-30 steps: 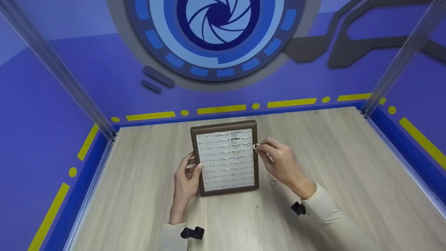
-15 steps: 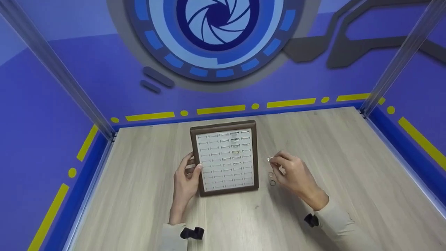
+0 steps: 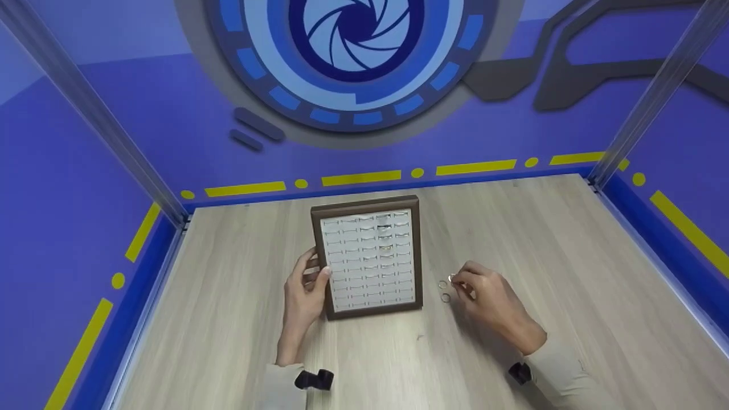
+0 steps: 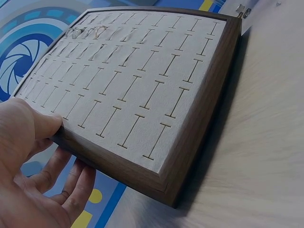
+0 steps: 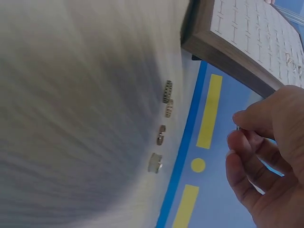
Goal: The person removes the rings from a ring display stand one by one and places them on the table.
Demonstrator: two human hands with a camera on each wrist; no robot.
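Observation:
A ring display board (image 3: pixel 373 282) with a brown wooden frame and white slotted padding stands tilted up on the table. My left hand (image 3: pixel 306 293) grips its left edge, the thumb (image 4: pixel 45 124) on the front and the other fingers behind. A few rings (image 4: pixel 99 32) sit in slots in its upper part. To the right of the board my right hand (image 3: pixel 492 296) pinches a small shiny ring (image 3: pixel 451 278) between thumb and fingertips, low over the table. Only a sliver of that ring shows in the right wrist view. Beside those fingertips two rings (image 3: pixel 446 297) lie on the table.
The right wrist view shows several rings (image 5: pixel 161 135) standing in a row on the wood-grain table (image 3: pixel 228 319). Blue printed panels (image 3: pixel 256 91) close off the back and both sides, with metal posts (image 3: pixel 655 97) at the corners.
My right hand has moved from the board's right edge to the right and toward me, lowering the pinched ring beside the rings on the table. The left hand and board have stayed put.

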